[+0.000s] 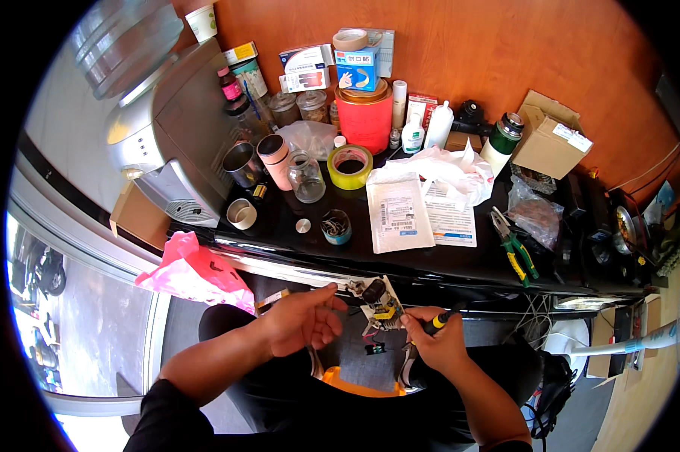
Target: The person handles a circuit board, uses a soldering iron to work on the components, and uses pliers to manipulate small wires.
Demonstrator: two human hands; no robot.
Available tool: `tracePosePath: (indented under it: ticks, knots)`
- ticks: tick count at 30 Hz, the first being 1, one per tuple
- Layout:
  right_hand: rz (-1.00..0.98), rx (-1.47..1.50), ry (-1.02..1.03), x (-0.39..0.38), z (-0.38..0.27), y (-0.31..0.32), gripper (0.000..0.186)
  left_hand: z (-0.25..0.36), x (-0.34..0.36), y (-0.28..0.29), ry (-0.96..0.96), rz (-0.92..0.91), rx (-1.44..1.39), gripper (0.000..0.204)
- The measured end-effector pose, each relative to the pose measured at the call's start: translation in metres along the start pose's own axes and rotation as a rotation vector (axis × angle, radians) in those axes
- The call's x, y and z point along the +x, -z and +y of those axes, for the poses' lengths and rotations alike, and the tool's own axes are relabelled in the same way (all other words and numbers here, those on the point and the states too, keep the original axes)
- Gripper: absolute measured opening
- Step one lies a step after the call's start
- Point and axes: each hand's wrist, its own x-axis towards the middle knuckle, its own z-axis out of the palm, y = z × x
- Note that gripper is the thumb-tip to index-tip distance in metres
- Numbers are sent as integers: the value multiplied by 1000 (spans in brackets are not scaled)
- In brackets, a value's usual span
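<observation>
Above my lap, in front of the black table, is a small circuit board with a dark round part, yellow pieces and loose wires. A little dark piece hangs below it on thin red wires. My right hand pinches the board's right edge between thumb and fingers. The same hand also grips a screwdriver with a yellow and black handle. Left of the board, my left hand is open, thumb raised and fingers loosely bent. Nothing shows in its palm.
On the black table are green-yellow pliers, a white parcel bag, yellow tape, a glass jar and a red canister. A water dispenser stands left, above a pink bag. An orange thing lies below my hands.
</observation>
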Motion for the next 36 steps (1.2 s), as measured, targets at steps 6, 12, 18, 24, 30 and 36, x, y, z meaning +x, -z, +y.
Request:
tracePosePath:
  ticks: [6,12,18,24,30,36]
  knots:
    - [33,-406,372,-1,0,-3,5,8,4,-22,79,119,133,85]
    - [24,-538,660,1,10,-4,12,9,18,-23,187,242,202,81]
    - [-78,-678,767,-3,6,-1,18,0,33,-15,333,214,266,62]
    - [-140,-685,773,-14,12,-7,17,-20,36,-2,391,160,283,45]
    - [-168,-695,785,-17,14,-12,27,-31,20,4,247,184,245,41]
    - [-87,-660,834,-13,14,-17,24,-37,7,0,131,144,168,40]
